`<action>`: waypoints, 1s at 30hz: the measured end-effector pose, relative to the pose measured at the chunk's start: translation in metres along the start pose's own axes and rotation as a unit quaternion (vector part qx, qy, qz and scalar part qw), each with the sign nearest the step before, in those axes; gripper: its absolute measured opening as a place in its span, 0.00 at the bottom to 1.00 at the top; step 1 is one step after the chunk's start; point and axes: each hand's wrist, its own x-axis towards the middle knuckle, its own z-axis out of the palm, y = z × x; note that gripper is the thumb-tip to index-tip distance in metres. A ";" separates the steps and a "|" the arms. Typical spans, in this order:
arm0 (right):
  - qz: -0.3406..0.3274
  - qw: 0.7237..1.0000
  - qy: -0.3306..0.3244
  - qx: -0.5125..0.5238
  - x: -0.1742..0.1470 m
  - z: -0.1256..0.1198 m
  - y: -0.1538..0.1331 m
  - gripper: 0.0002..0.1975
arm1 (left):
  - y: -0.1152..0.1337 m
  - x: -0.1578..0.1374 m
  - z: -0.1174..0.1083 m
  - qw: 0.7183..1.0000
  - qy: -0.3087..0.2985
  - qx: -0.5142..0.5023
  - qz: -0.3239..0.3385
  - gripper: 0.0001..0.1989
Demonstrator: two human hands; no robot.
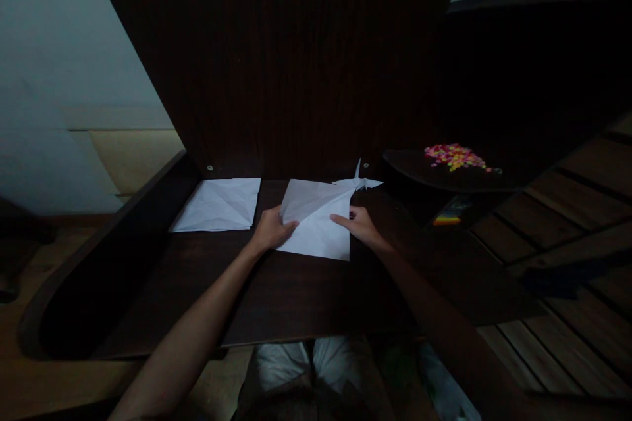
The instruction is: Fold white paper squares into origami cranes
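Between my two hands is a white sheet of paper (318, 220) with a crease running diagonally across it. My left hand (272, 228) grips its left edge, thumb on top and fingers behind. At the right edge, my right hand (362, 223) pinches the sheet the same way, its fingers partly hidden underneath. Just beyond the sheet's far right corner sits a folded white paper crane (363, 182) with pointed tips. A stack of white paper sheets (220, 204) lies to the left of my left hand, the top one creased.
The dark wooden desk (296, 306) has a raised side panel (113, 263) on the left and a tall back panel (296, 66). A pile of small colourful pieces (455, 156) rests on a curved shelf (409, 164) at the right. Wooden slats (582, 322) show beyond it.
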 end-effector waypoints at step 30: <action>-0.051 0.998 -0.036 -0.033 -0.011 0.003 -0.004 0.14 | 0.004 0.010 -0.013 0.956 0.069 -0.188 -0.214 0.27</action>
